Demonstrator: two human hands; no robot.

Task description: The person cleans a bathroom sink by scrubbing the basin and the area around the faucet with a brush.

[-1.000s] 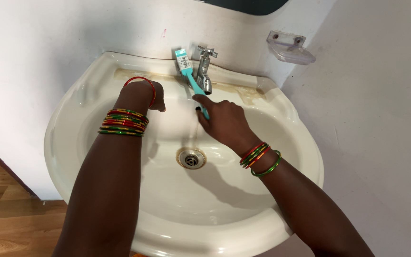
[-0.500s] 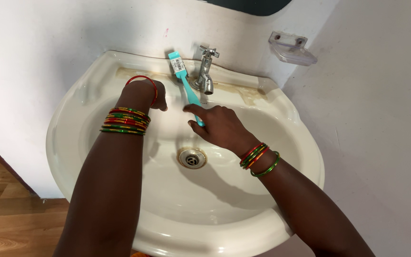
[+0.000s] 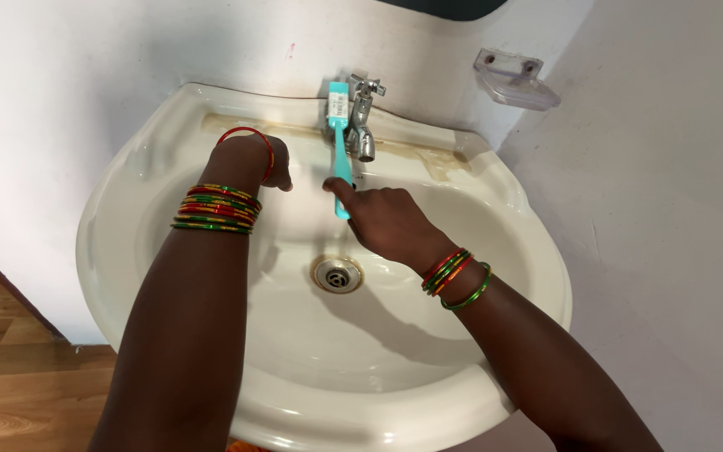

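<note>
A turquoise brush [image 3: 340, 138] is gripped at its handle end by the right hand [image 3: 382, 219], its head raised against the tap [image 3: 362, 125] at the basin's [image 3: 127, 201] back ledge. The left hand [image 3: 253, 159] is curled, bracing inside the bowl; nothing is seen held in it.

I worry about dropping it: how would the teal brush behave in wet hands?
The teal brush looks thin, smooth plastic, so probably light, stiff and slippery. The right hand grips only its lower end, so it might pivot.
</note>
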